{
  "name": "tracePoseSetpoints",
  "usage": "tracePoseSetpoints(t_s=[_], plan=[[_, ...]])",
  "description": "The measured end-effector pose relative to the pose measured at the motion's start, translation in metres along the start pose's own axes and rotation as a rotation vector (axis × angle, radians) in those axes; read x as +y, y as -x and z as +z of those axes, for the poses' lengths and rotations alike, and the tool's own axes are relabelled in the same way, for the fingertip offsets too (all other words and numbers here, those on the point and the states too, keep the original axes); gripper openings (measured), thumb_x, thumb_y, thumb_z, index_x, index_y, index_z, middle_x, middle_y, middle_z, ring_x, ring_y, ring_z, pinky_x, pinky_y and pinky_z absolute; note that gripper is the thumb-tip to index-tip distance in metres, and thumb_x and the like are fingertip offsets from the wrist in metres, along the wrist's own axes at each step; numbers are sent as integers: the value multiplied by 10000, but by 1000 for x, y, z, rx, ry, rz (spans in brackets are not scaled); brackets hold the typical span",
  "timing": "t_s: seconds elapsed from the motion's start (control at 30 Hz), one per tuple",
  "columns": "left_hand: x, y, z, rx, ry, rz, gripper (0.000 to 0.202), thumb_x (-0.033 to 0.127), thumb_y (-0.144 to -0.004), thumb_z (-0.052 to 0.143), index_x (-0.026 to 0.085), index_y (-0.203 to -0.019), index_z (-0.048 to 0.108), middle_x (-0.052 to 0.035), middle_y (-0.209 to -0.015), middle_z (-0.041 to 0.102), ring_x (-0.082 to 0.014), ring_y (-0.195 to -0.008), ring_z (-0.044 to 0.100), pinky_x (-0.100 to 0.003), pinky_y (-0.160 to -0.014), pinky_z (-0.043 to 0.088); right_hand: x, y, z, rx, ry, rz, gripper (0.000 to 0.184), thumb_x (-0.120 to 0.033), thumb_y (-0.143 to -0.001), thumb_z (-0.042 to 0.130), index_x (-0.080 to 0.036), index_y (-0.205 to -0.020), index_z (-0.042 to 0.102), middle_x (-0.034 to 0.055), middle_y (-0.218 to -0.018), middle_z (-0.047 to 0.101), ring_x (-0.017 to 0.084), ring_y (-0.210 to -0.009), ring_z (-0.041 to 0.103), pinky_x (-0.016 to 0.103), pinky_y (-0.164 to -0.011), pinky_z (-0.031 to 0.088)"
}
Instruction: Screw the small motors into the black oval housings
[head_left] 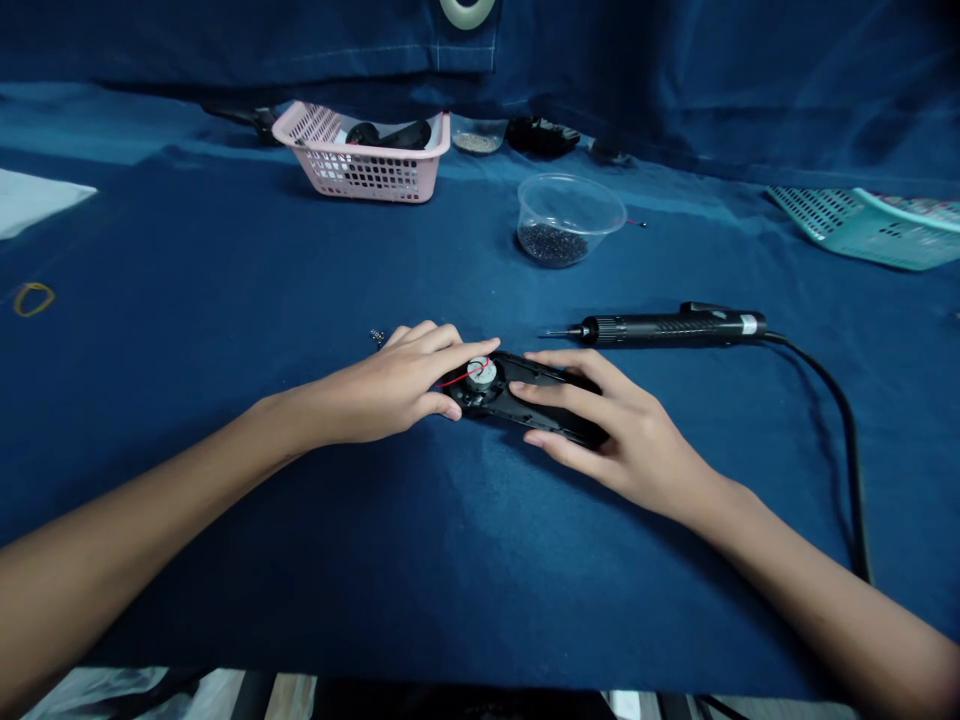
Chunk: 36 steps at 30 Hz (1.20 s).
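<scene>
A long black plastic housing [517,408] lies on the blue cloth between my hands. At its left end sits a round whitish part [481,372] with a red wire [455,379] running across it. My left hand [405,385] grips that end, thumb at the near edge and index finger at the far edge. My right hand [611,420] is wrapped over the right end, thumb on the near side and fingers across the top. Beyond the housing lies a black electric screwdriver [660,327], its bit pointing left. A few small screws [377,338] rest by my left fingers.
A clear tub [571,205] of dark small pieces stands farther back. Behind are a pink basket [360,175] holding black parts and, at right, a teal basket [885,232]. The screwdriver's cable [844,420] curves down the right side. A yellow rubber band [34,299] lies at left.
</scene>
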<state>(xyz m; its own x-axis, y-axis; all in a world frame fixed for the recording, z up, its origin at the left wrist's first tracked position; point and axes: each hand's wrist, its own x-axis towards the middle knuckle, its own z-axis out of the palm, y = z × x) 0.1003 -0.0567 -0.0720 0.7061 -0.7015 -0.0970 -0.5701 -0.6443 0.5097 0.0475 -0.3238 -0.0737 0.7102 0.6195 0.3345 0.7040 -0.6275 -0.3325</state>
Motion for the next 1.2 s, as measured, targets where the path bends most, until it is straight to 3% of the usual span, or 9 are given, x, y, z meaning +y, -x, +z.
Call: tracePoseSetpoints(t_s=[0.7,0.9,1.2], plan=[[-4,-6,-1,34,-16,23,600,412,-874,664,362,-1426,434,-10,-1154,551,-218,-1094,455,-340,-959,322,-14,7,1,-37,52,80,483,-422,-886,601,-233,-1328,562,110,-1359,468,178,-1287,493,345,-1085,480],[-3,-4,-3,9,10,15,589,417,-888,641,402,-1431,412,1,-1193,543,-219,-1117,446,-343,-963,322,-16,6,-1,-50,63,84,460,-390,-901,586,-244,-1336,564,104,-1365,474,176,-1287,501,346,-1074,493],[-2,-3,-3,12,-28,35,558,377,-915,613,363,-1438,419,-8,-1187,541,-207,-1089,442,-334,-962,330,-15,4,-3,-21,80,90,421,-358,-904,590,-252,-1311,595,81,-1393,499,173,-1306,497,355,-1110,464]])
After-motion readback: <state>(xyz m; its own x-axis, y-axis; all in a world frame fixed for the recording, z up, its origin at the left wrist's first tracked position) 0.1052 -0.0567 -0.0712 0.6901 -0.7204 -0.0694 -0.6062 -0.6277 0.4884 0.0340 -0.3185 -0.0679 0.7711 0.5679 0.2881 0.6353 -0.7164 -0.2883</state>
